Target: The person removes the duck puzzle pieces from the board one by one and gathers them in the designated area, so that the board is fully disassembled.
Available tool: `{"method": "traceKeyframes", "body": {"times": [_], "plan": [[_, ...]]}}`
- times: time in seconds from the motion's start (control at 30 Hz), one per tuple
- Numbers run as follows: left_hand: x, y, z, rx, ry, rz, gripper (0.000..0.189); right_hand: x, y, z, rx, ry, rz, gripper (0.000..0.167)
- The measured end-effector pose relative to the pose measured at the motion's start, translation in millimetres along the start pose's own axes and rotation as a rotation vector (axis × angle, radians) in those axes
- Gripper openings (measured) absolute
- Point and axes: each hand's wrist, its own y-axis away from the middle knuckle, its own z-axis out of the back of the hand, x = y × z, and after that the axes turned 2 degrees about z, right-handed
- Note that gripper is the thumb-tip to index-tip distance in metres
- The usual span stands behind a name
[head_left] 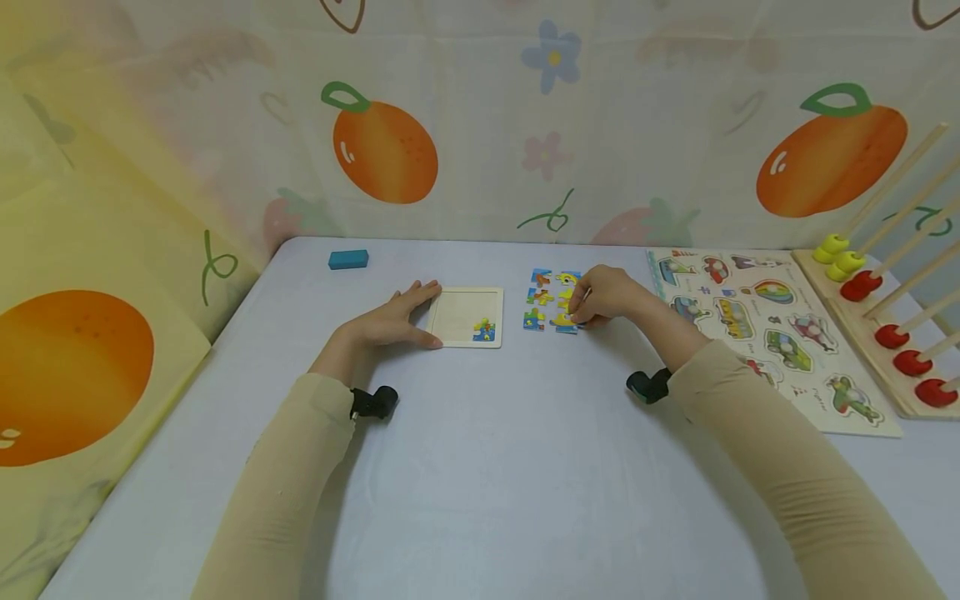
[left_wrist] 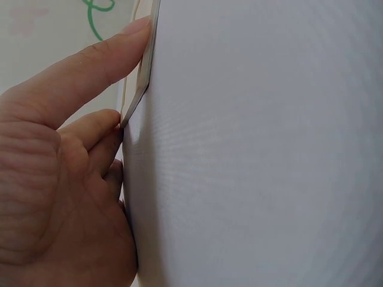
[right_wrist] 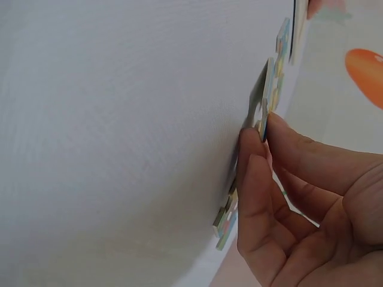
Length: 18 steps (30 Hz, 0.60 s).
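Observation:
A square wooden puzzle tray lies on the table with one corner piece in its near right corner. My left hand rests at the tray's left edge, fingers spread and fairly straight, the thumb touching the near corner. In the left wrist view the thumb lies against the tray's edge. To the right of the tray, several colourful puzzle pieces lie in two columns. My right hand is at the right column. Its thumb and fingertips pinch a puzzle piece, which stands tilted in the right wrist view.
A blue block lies near the back left. At the right are a picture board with vehicle shapes and a wooden bead rack with upright rods. A fruit-print cloth hangs behind the white table.

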Motion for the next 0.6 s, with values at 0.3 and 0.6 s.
{"method": "traceKeyframes", "body": {"times": [0.3,0.6], "plan": [[0.3,0.2,0.4,0.007,0.005,-0.015,0.099,-2.3,0.8,-0.7,-0.009,0.005,-0.013,0.012],[-0.6,1.2,0.2,0.001,0.004,-0.006,0.098,-3.2,0.4,-0.9,-0.018,0.000,-0.010,0.013]]}}
